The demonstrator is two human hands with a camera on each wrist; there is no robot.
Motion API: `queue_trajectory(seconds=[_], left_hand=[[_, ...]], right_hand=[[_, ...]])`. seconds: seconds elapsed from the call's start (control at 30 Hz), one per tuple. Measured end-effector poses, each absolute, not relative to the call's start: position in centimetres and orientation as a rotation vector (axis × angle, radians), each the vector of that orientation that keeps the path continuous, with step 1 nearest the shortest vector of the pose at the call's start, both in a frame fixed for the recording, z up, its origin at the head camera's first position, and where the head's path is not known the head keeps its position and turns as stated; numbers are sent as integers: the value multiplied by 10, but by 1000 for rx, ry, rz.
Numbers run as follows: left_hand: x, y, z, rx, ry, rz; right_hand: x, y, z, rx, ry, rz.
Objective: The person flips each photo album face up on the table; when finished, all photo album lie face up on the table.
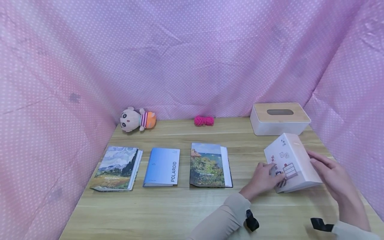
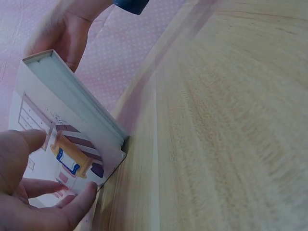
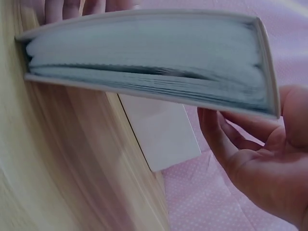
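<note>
A thick white album (image 1: pixel 289 168) printed with small furniture drawings leans up from the right part of the table. In the left wrist view, one edge of the album (image 2: pixel 72 96) meets the tabletop. My left hand (image 1: pixel 262 178) rests its spread fingers on the printed cover. My right hand (image 1: pixel 334 178) holds the opposite side, thumb against the spine and fingers on the back cover. The right wrist view shows the page block of the album (image 3: pixel 144 53) between its covers, with the right hand (image 3: pixel 264 154) at the spine end.
Left of the hands lie a landscape photo album (image 1: pixel 115 168), a blue Polaroid album (image 1: pixel 162 166) and another painted photo album (image 1: pixel 207 165). Behind are a plush doll (image 1: pixel 138 119), pink yarn (image 1: pixel 204 121) and a wood-topped tissue box (image 1: pixel 280 120), close beyond the white album. Pink dotted cloth (image 1: pixel 192 60) encloses the table.
</note>
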State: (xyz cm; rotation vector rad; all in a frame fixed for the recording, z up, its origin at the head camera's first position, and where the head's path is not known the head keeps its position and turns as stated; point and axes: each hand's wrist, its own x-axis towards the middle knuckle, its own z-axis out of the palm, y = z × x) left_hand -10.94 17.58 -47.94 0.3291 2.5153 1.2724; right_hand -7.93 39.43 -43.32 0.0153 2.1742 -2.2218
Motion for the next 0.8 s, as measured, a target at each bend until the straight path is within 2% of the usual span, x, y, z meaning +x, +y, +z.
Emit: queue_trajectory(seconds=[0.3, 0.57, 0.8], left_hand=[[-112, 164, -471, 449, 2417, 1460], [-117, 154, -448, 617, 2424, 1587], [-115, 147, -440, 642, 2472, 1581]], right_hand=[[-80, 373, -429, -243, 2057, -2339], [-82, 356, -425, -259, 2132, -2278], [-85, 346, -427, -273, 2176, -2207]])
